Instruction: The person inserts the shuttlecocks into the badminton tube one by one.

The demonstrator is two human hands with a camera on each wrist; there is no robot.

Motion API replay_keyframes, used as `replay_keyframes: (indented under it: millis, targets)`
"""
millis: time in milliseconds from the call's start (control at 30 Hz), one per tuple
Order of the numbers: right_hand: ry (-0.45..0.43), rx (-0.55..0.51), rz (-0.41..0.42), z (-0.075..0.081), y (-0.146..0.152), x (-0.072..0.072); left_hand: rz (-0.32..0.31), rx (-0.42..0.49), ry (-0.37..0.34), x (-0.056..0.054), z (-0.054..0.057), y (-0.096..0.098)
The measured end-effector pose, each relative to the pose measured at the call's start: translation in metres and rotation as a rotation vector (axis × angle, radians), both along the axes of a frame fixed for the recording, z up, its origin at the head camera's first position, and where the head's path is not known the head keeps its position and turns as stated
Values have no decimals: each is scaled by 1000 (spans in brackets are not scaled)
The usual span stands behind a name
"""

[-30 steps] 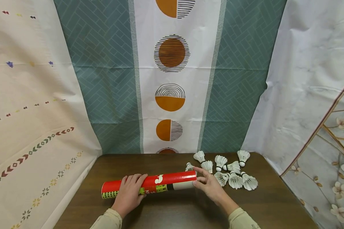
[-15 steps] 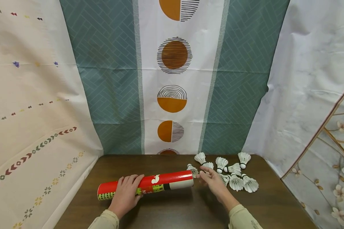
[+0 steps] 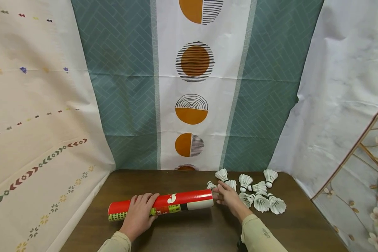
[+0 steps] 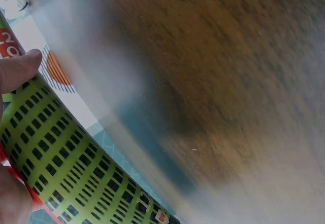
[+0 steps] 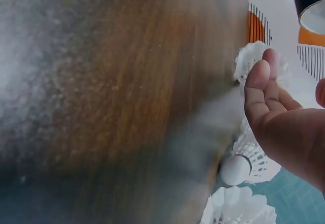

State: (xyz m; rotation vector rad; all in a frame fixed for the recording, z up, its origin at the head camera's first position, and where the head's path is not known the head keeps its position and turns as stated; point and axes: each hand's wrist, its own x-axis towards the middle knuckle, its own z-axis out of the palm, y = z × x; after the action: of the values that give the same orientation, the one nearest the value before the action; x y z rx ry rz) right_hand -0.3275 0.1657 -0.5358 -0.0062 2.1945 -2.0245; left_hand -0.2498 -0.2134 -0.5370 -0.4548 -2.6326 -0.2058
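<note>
A red, green and white shuttlecock tube lies nearly level above the dark table in the head view. My left hand grips it around its left half; in the left wrist view the thumb lies along the green printed side. Just off the tube's right end is my right hand, fingers loosely bent and nothing visible in them. The right wrist view shows its fingers apart from the tube's end. Behind this hand a white shuttlecock is partly hidden.
Several white shuttlecocks lie scattered on the right rear of the brown table, some touching one another. A patterned cloth hangs behind the table, with pale cloths on either side.
My right hand leaves the tube's right end, moves a little to the right, then comes back close to it. The tube shifts slightly left while my left hand keeps holding it.
</note>
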Motion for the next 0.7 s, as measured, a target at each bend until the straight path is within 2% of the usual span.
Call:
replay_keyframes:
  millis: [67,133,233,300,400,533,633,700]
  targets:
    - [-8,4,-23,-1,-1,-2,-4,4,-3,-1,-1,1]
    - [18,52,-43,-2,-2,-2,-8,6,-2,-1,-2,1]
    - [123,203,-102,-1,-2,0,-13,8,3,-2,-2,2]
    - [197,321,-170,0,-2,3,-14,6,10,-3,-2,2]
    - [272,429,-271,2,1,6,-7,10,11,-3,0,3]
    - [307,459,-353,0,9,7,3,5,-7,-2,1,4]
    - [316,453,-372,-1,16,9,6,4,-26,-2,2,5]
    - [303,409,-355,1,22,12,12,3,-33,-2,2,5]
